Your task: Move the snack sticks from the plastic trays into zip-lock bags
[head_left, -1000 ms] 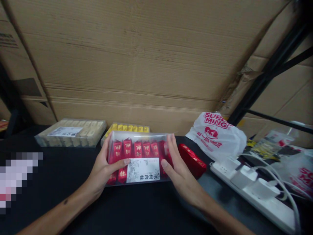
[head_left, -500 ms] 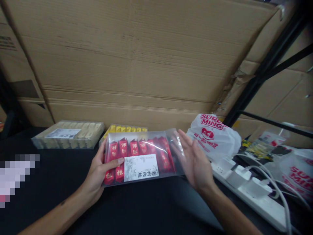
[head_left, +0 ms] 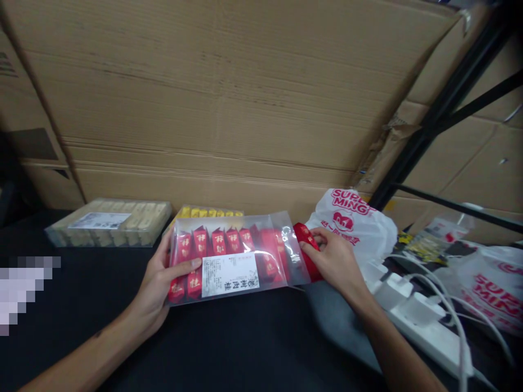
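Note:
My left hand (head_left: pixel 161 277) grips the left end of a clear plastic box (head_left: pixel 261 218), thumb on its front and fingers behind. Inside stand several red packets (head_left: pixel 218 242) with gold characters, and a white label (head_left: pixel 231 275) covers part of the front. The box's right end is open. At that end my right hand (head_left: pixel 333 256) pinches a red packet (head_left: pixel 306 247) between thumb and fingers, just outside the opening. Whether this packet is one or more pieces is partly hidden by the hand.
Behind lie a clear box of beige packets (head_left: pixel 110 218) and a box of yellow packets (head_left: pixel 210 212). To the right are a white plastic bag (head_left: pixel 351 223), a power strip (head_left: pixel 433 337) with plugs and cables, and another bag (head_left: pixel 490 288). A cardboard wall (head_left: pixel 229 98) closes the back.
My right hand, flat and open by the box's end before, is now closed on a red packet that shows outside the opening. The left hand keeps its grip on the box.

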A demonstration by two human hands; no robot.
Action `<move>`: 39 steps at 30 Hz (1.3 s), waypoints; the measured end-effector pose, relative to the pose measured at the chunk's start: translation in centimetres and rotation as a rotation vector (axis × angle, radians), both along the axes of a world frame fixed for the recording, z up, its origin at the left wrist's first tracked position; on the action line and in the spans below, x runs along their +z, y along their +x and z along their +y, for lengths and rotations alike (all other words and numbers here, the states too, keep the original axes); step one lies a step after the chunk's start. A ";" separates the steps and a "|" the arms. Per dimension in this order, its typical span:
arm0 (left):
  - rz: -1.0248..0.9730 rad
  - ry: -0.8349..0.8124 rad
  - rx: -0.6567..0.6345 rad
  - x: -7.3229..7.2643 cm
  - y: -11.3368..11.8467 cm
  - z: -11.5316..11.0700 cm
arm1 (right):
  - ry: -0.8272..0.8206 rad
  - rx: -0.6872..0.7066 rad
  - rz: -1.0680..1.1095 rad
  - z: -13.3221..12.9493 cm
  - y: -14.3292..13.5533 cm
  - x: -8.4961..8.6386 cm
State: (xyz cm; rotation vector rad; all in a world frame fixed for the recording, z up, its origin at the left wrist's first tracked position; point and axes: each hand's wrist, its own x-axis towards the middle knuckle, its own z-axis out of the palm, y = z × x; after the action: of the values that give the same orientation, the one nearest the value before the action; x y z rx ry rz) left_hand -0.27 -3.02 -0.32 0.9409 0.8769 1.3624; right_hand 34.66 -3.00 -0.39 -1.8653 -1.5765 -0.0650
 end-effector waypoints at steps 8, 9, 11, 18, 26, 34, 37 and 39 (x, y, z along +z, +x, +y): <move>0.011 -0.005 0.009 -0.1 -0.2 0.0 | -0.182 -0.032 -0.253 0.4 0.0 -1.7; 0.011 -0.007 0.008 0.0 -0.2 0.0 | -0.177 -0.045 -0.268 0.4 0.0 -1.7; 0.005 -0.011 0.008 0.0 -0.2 0.0 | -0.164 -0.063 -0.304 0.4 -0.2 -1.7; -0.005 0.002 -0.001 -0.3 -0.2 0.1 | 0.045 -0.037 -0.351 0.4 0.0 -1.5; -0.022 0.029 -0.042 -0.2 -0.2 -0.1 | 0.293 0.158 0.358 -0.3 -1.1 -0.6; -0.015 0.015 -0.032 0.2 0.0 -0.2 | 0.167 0.306 0.945 -0.2 -1.4 -0.6; -0.011 0.004 -0.047 0.3 0.0 -0.4 | 0.124 0.358 0.966 -0.3 -2.2 -0.6; -0.015 -0.009 -0.055 0.3 0.0 -0.5 | 0.129 0.366 0.909 -0.4 -2.7 -0.6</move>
State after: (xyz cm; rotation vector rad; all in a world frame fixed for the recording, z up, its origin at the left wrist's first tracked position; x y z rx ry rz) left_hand -0.26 -3.49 -0.07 0.9402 0.8390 1.3157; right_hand 31.96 -3.41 -1.03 -1.1867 -1.1733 0.7226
